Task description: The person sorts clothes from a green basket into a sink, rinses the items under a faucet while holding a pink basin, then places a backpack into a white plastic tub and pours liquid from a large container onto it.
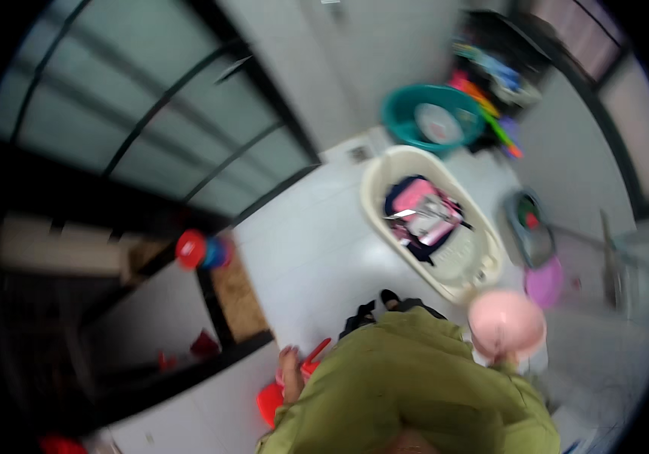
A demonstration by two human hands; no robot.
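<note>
My right hand [504, 359] grips the near rim of a round pink plastic basin [507, 321], held out at my right side. The basin's inside faces up and nothing shows in it. At my left side my left hand [290, 365] hangs low, beside red plastic things [270, 401] on the floor. Its fingers are too blurred to read. Ahead of me a long cream baby bathtub [457, 284] stands on the floor. In it lies a bundle of dark blue and pink cloth [419, 208], perhaps a bag, with something silvery on top.
A teal basin [396, 121] holding a whitish object stands beyond the tub. Colourful clutter [491, 91] is piled at the back right. To the right are a grey basin [544, 246] and a purple one [544, 284]. A glass door [166, 98] and a red-lidded container [192, 250] are left.
</note>
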